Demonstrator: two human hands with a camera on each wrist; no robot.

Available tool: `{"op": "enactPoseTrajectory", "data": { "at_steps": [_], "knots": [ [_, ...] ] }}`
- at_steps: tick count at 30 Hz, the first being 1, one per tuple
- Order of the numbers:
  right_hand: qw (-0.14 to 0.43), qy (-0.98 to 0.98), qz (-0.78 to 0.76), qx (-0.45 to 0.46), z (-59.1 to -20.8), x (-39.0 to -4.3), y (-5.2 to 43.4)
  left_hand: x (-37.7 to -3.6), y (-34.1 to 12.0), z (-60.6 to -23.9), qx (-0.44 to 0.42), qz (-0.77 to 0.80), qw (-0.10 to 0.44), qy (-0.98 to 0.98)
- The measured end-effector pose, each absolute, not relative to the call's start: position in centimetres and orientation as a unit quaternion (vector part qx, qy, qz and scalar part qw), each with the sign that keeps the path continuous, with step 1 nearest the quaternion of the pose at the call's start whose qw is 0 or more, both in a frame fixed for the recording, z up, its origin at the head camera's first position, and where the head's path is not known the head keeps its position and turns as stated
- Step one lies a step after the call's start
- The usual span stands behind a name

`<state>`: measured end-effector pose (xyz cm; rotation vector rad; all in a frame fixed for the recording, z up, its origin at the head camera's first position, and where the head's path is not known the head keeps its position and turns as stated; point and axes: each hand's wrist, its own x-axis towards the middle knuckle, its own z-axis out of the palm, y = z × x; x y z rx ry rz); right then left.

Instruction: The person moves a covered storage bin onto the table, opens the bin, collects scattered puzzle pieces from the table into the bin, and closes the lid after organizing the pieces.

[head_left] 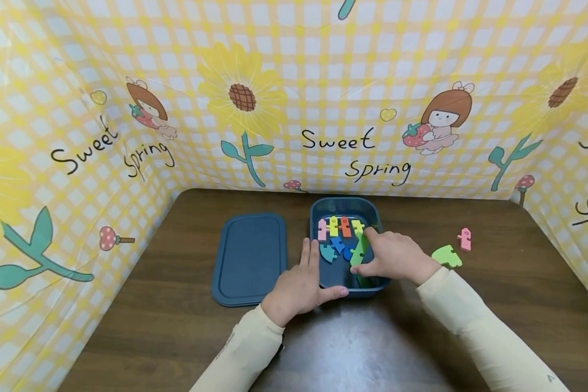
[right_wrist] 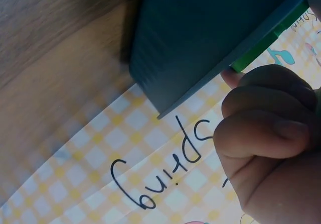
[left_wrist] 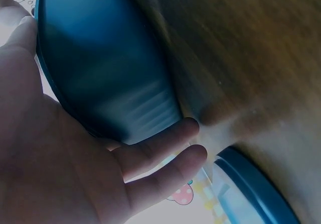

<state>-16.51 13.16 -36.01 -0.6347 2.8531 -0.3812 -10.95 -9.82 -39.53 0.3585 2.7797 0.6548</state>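
Note:
A dark blue rectangular box (head_left: 330, 276) stands without its lid at the back of the table. Inside it lie several foam puzzle pieces: a pink one (head_left: 322, 229), a yellow one (head_left: 334, 226), an orange one (head_left: 345, 226) and a teal one (head_left: 328, 252) among them. My left hand (head_left: 296, 288) rests along the box's left rim and near front corner, fingers and thumb extended. Over the box's right side, my right hand (head_left: 397, 253) pinches a long green puzzle piece (head_left: 358, 253) between thumb and index finger. Its other fingers (right_wrist: 266, 138) curl outside the wall.
The matching blue lid (head_left: 250, 258) lies flat left of the box. To the right on the brown table (head_left: 176, 337) are a light green puzzle piece (head_left: 447, 256) and a pink puzzle piece (head_left: 465, 239). A patterned cloth (head_left: 294, 103) hangs behind and at both sides.

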Motion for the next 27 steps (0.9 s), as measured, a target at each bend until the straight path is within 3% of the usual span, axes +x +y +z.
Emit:
{"op": "enactPoseTrajectory", "data": {
  "at_steps": [27],
  "knots": [
    [0.074, 0.954, -0.095, -0.274, -37.2, -15.3, 8.3, -10.9, -10.0, -39.5, 0.137, 0.223, 0.13, 0.956]
  ]
}}
